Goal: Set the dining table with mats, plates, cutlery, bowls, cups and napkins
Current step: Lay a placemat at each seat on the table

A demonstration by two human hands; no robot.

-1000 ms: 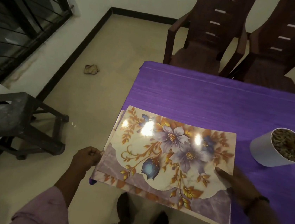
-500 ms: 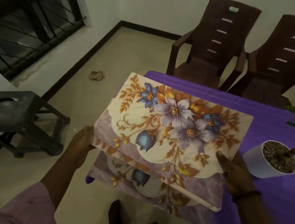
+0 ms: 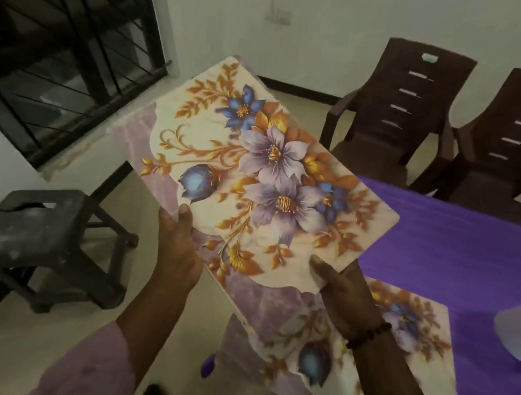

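Above the table's near left corner, both hands grip one mat [image 3: 255, 177], left hand [image 3: 178, 253] and right hand [image 3: 344, 293] pinching its near edge (long axis running far-left); another mat [image 3: 399, 336], blurred, probably lies flat below.

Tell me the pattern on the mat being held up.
The held mat: cream with purple and blue flowers, orange-gold leaves, mauve border. Head view.
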